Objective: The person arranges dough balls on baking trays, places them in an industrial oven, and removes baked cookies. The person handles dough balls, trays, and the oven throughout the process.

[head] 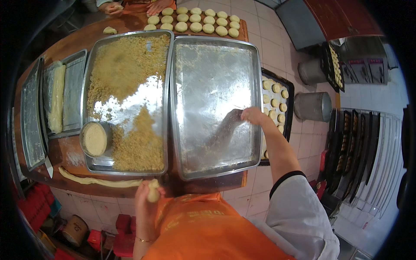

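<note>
My left hand [141, 192] is shut on a ball-ended lump of dough [153, 192] at the table's front edge. A long, thin rope of dough [100, 181] stretches leftward from beside that hand. My right hand [253, 116] is over the right side of a shiny metal tray [208, 130], its fingers drawn together. Nothing shows between them. Pale crumbs cling to this tray's surface. To its left, a second metal tray [166, 97] holds yellowish crumbly filling [120, 71] in two heaps. A round tin of pale powder [95, 139] stands in its front left corner.
Flat dough rounds [195, 18] sit in rows at the far edge, near another person's hands [157, 6]. A wrapped dough log [57, 97] lies on a tray at left. A blade [48, 167] juts out there. A black baking tray [289, 97] of small rounds is at right.
</note>
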